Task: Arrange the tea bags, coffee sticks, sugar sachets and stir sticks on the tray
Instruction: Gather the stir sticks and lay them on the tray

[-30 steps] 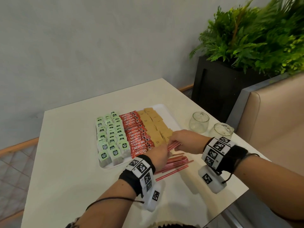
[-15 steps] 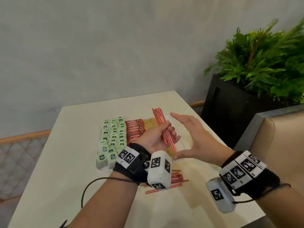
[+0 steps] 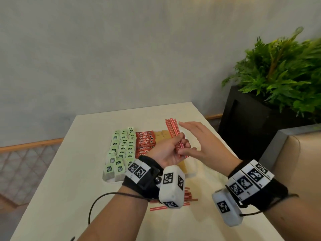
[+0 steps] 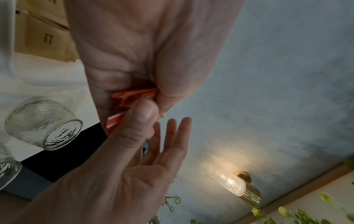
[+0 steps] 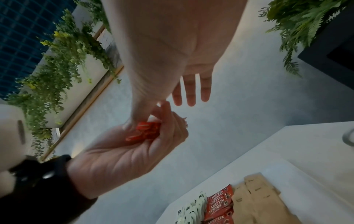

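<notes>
My left hand [image 3: 169,151] grips a bundle of red stir sticks [image 3: 173,133] upright above the tray's right side. My right hand [image 3: 203,141] is beside it with straight fingers, its thumb touching the bundle's lower end [image 4: 132,97]. The white tray [image 3: 111,180] holds rows of green tea bags [image 3: 121,150], red coffee sticks [image 3: 145,140] and brown sugar sachets [image 3: 162,133]. More stir sticks [image 3: 188,197] lie loose on the table in front of the tray, partly hidden by my left wrist. The right wrist view shows the bundle [image 5: 147,131] end-on in my left palm.
Two glass jars [image 4: 44,124] stand on the table right of the tray. A black planter [image 3: 246,122] with a green plant and a beige seat [image 3: 298,162] are past the table's right edge. A grey wall is behind.
Both hands were down at the loose sticks by the tray. My left hand has lifted a bundle upright, and my right hand has opened beside it.
</notes>
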